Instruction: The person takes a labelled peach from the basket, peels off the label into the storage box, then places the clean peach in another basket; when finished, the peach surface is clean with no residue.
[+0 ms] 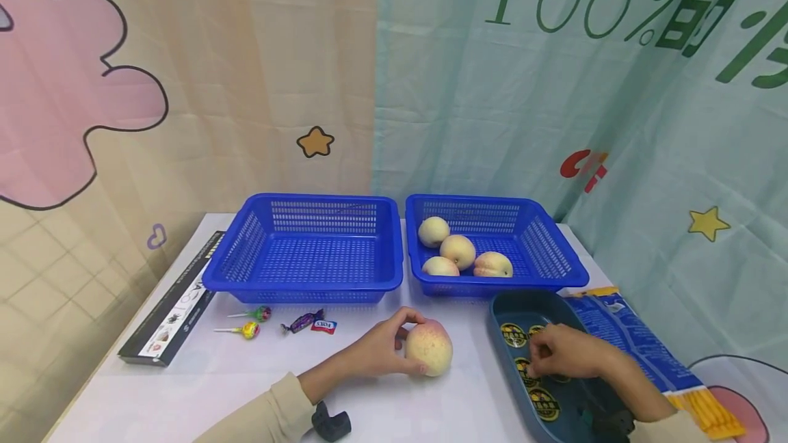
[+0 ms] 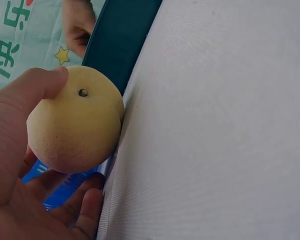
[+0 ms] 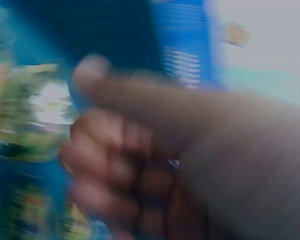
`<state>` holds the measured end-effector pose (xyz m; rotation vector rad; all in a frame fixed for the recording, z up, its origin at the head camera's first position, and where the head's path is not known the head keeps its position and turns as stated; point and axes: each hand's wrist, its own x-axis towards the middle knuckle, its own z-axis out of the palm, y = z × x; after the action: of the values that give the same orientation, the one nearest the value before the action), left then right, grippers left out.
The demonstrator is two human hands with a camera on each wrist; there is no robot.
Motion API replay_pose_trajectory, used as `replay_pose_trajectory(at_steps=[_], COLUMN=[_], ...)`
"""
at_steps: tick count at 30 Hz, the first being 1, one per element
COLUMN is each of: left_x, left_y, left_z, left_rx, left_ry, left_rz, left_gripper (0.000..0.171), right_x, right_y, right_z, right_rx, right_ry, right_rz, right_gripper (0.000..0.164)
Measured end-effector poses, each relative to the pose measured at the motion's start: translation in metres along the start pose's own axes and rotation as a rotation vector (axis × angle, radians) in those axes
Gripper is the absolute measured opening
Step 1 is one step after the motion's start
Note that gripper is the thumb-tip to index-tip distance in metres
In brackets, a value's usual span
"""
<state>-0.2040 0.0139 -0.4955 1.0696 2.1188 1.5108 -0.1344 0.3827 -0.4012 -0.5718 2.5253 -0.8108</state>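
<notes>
My left hand grips a pale yellow peach with a pink blush, at the white table's surface. In the left wrist view, the thumb lies across the peach near its stem end, with fingers behind it. My right hand is over a dark teal tray, its fingers bent downward beside round black-and-gold packets. The right wrist view is blurred: curled fingers appear near a shiny packet, and whether they hold anything is unclear.
A blue basket stands back left; another blue basket holds several peaches. Lollipops and wrapped candies lie on the left, beside a long black box. A blue-and-yellow bag lies right of the tray.
</notes>
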Motion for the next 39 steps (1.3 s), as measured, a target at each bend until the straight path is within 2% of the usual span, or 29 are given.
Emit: replay_pose_trajectory(at_steps=[2, 4, 6, 7, 9, 12, 15, 20, 27, 30, 35, 37, 39], left_x=[0.000, 0.000, 0.001, 0.001, 0.001, 0.001, 0.001, 0.002, 0.004, 0.006, 0.011, 0.013, 0.015], left_y=[0.001, 0.001, 0.002, 0.002, 0.002, 0.001, 0.000, 0.000, 0.001, 0.005, 0.012, 0.015, 0.022], left_z=[0.000, -0.001, -0.001, -0.001, -0.002, -0.001, 0.000, 0.001, 0.001, -0.001, -0.006, -0.007, -0.010], left_rx=[0.000, 0.000, 0.001, 0.000, -0.004, -0.013, -0.020, -0.013, -0.038, 0.032, 0.277, 0.313, 0.275], left_ry=[0.001, 0.003, 0.004, 0.005, 0.004, 0.001, -0.008, -0.010, -0.034, -0.063, -0.130, -0.158, -0.178], left_rz=[-0.001, 0.002, 0.004, 0.004, 0.005, 0.008, 0.013, 0.011, 0.036, 0.077, 0.181, 0.207, 0.207], left_gripper=[0.066, 0.066, 0.066, 0.066, 0.066, 0.066, 0.067, 0.067, 0.068, 0.071, 0.072, 0.070, 0.070], right_x=[-0.003, -0.006, -0.008, -0.008, -0.007, -0.005, -0.004, -0.006, -0.009, -0.010, -0.010, -0.010, -0.010], right_y=[-0.001, -0.001, 0.005, 0.011, 0.024, 0.048, 0.070, 0.089, 0.098, 0.098, 0.101, 0.102, 0.102], right_z=[-0.019, -0.038, -0.056, -0.064, -0.077, -0.088, -0.090, -0.086, -0.083, -0.082, -0.083, -0.083, -0.082], right_rx=[0.087, 0.069, -0.010, -0.044, -0.097, -0.093, -0.080, -0.061, 0.054, 0.093, 0.124, 0.123, 0.130], right_ry=[0.080, 0.256, 0.465, 0.543, 0.621, 0.569, 0.502, 0.502, 0.511, 0.515, 0.521, 0.520, 0.519], right_rz=[-0.079, -0.120, -0.078, -0.035, 0.059, 0.174, 0.213, 0.187, 0.145, 0.150, 0.159, 0.162, 0.157], right_gripper=[0.007, 0.018, 0.030, 0.039, 0.059, 0.080, 0.084, 0.077, 0.072, 0.071, 0.070, 0.070, 0.070])
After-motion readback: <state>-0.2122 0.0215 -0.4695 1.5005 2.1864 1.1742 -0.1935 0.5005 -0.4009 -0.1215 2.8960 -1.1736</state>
